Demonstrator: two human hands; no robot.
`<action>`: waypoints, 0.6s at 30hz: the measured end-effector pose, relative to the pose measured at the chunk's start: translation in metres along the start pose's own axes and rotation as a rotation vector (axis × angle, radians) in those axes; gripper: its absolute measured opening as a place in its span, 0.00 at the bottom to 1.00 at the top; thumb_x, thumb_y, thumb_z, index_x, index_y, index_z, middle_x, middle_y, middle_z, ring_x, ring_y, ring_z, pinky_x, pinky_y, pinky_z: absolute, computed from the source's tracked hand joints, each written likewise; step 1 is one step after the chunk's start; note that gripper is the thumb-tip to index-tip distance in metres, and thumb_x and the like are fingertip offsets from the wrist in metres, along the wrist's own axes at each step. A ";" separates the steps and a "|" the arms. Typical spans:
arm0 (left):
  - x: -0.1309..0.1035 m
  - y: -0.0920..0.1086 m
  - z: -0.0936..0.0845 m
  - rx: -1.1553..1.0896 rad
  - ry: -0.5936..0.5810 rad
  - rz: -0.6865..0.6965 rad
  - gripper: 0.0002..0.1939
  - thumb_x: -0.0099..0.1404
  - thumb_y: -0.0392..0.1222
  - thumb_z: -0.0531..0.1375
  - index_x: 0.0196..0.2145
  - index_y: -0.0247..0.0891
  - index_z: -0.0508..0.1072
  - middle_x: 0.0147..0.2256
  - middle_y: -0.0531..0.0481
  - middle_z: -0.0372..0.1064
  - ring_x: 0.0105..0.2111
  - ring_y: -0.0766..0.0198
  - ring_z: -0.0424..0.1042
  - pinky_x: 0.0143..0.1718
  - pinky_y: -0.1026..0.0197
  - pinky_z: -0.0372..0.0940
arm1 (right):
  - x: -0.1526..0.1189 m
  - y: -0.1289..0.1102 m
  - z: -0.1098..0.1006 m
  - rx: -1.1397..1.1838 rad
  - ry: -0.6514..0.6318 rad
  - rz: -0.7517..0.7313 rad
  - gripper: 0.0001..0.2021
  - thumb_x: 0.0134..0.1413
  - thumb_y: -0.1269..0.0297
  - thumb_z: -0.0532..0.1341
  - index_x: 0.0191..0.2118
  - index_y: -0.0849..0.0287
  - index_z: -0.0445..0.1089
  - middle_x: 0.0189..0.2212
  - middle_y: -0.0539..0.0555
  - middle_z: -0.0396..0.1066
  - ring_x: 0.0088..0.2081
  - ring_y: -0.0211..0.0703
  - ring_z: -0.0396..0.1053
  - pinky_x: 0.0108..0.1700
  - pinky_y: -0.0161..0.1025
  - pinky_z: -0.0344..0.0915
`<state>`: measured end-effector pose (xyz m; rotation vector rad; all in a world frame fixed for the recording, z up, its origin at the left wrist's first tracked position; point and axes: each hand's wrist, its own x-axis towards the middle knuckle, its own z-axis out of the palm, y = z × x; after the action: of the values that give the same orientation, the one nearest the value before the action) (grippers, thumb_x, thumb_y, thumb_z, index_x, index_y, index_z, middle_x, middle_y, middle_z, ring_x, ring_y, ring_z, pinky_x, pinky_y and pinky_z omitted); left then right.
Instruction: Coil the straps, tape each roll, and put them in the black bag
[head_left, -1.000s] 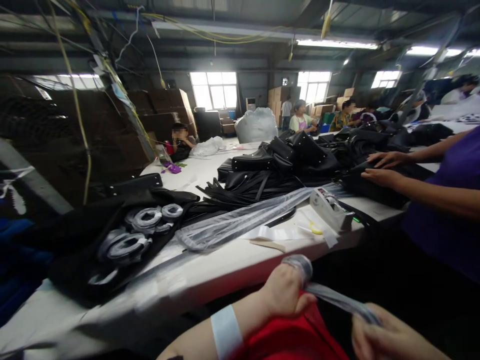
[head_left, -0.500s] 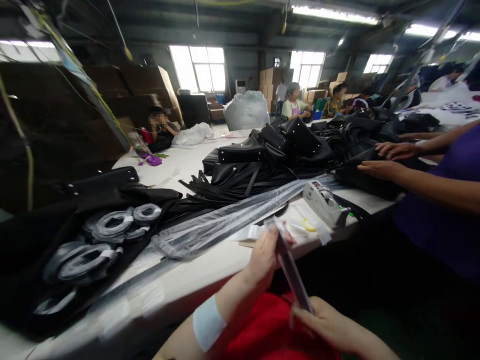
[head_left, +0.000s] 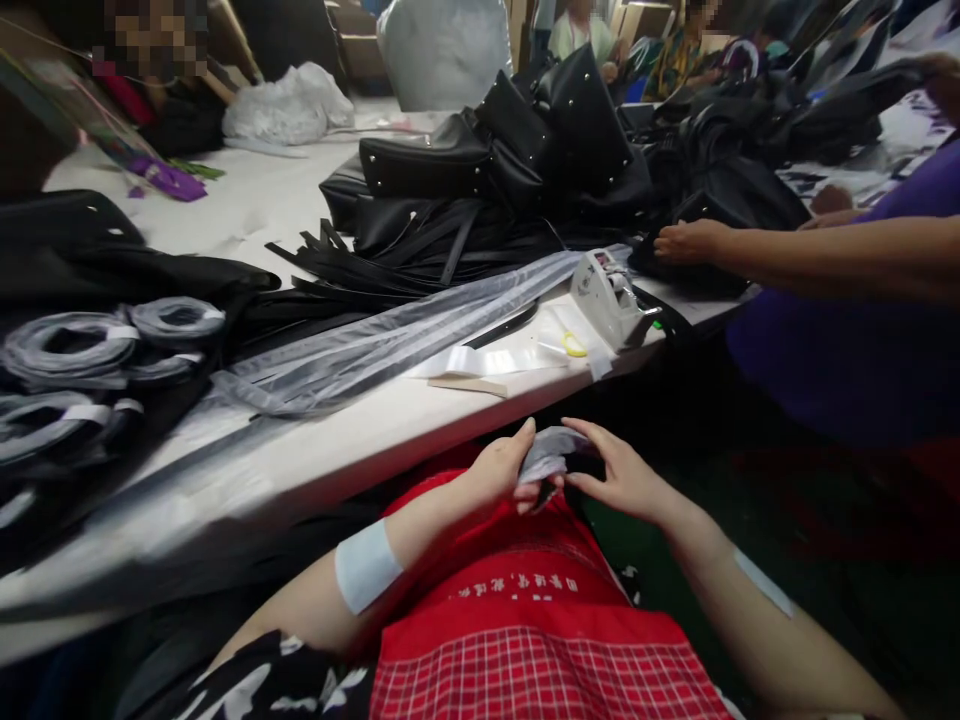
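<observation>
A black strap in clear plastic (head_left: 551, 450), bent round into a small loop, is held between my two hands over my lap. My left hand (head_left: 501, 470) grips it with the thumb on top and the fingers beneath. From the other side, my right hand (head_left: 626, 475) curves its fingers and thumb around the loop's edge. On the table just beyond lie a strip of white tape (head_left: 487, 362) and a flat brown piece (head_left: 469, 386). Long plastic-wrapped straps (head_left: 390, 350) stretch along the table behind them.
A tape dispenser (head_left: 611, 300) stands at the table edge (head_left: 360, 430), beside a yellow ring (head_left: 574, 344). Coiled wrapped straps (head_left: 67, 348) sit at the left. Black bags (head_left: 427, 155) and loose black straps (head_left: 390, 260) are heaped behind. A co-worker's arm (head_left: 810, 250) reaches in from the right.
The strap was stretched straight between my hands; now it is curled into a loop. My hands have come together, and the view has tilted down. The co-worker's arms have shifted.
</observation>
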<state>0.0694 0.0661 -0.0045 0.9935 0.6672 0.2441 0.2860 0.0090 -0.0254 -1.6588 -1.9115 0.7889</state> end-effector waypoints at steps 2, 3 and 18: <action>0.001 0.009 -0.001 -0.154 0.006 -0.001 0.40 0.64 0.71 0.42 0.30 0.30 0.74 0.10 0.60 0.47 0.11 0.70 0.51 0.17 0.65 0.50 | 0.000 -0.007 0.023 0.021 0.012 0.076 0.19 0.58 0.59 0.59 0.54 0.60 0.65 0.46 0.60 0.73 0.46 0.53 0.71 0.49 0.48 0.65; 0.002 0.015 -0.002 -0.217 0.017 0.022 0.39 0.65 0.70 0.43 0.31 0.29 0.74 0.11 0.60 0.47 0.12 0.70 0.51 0.17 0.66 0.51 | 0.000 -0.012 0.034 0.057 0.001 0.114 0.15 0.60 0.58 0.56 0.48 0.60 0.68 0.41 0.58 0.74 0.42 0.52 0.72 0.45 0.46 0.66; -0.012 -0.012 -0.016 1.104 0.212 0.391 0.26 0.65 0.63 0.50 0.23 0.38 0.66 0.22 0.49 0.63 0.25 0.60 0.64 0.34 0.58 0.61 | 0.003 -0.032 -0.015 0.387 -0.362 0.085 0.16 0.59 0.51 0.60 0.37 0.61 0.71 0.22 0.48 0.67 0.22 0.35 0.64 0.24 0.31 0.60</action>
<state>0.0483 0.0651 -0.0154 2.1890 0.8031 0.3301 0.2731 0.0109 0.0079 -1.4340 -1.7690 1.4737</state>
